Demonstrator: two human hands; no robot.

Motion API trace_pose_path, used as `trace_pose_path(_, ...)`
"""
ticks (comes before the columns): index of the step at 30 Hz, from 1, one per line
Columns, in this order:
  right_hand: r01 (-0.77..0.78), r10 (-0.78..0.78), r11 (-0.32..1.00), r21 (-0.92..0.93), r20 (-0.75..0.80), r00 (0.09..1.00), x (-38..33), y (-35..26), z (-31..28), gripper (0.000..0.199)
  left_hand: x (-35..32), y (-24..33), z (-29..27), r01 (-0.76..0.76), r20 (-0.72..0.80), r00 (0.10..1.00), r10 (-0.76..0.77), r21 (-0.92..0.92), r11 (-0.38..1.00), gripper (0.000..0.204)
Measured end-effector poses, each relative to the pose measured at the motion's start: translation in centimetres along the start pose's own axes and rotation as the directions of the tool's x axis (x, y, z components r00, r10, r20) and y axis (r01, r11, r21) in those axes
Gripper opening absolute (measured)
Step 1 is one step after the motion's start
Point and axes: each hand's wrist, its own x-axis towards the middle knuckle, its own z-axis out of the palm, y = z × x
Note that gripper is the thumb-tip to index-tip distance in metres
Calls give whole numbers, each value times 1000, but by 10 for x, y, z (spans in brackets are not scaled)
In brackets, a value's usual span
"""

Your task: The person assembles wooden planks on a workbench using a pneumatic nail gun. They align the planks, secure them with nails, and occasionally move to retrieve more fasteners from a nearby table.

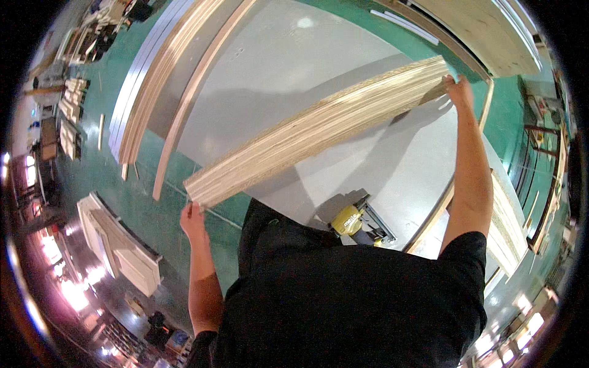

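A long wooden board (319, 129) with streaky light grain slants across the pale grey tabletop (257, 80), its far end up to the right. At the board's near left end, my left hand (194, 222) is closed on the corner, beyond the tabletop's edge. My right hand (459, 93) grips the far right end, fingers at the edge and partly hidden. Near my body lies a yellow and black nail gun (348, 222) on the tabletop, below the board and touched by neither hand.
Stacked long strips (162, 73) and a single thin strip (190, 104) lie along the left side. Pale panels (123, 245) stand on the green floor (98, 178) at lower left. Large sheets (485, 37) sit at the far right; more boards (497, 227) lie beside my right arm.
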Motion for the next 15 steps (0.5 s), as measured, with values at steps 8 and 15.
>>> trace_pose_path(8, 833, -652, 519, -191, 543, 530, -146, -215, -93, 132, -39, 125, 31, -789, 724, 590, 358, 611, 64, 114)
trace_pose_path(15, 944, -684, 286, -162, 656, 320, -167, -226, -51, 144, 9, 114, 40, -896, 865, 416, 281, 443, -36, 110)
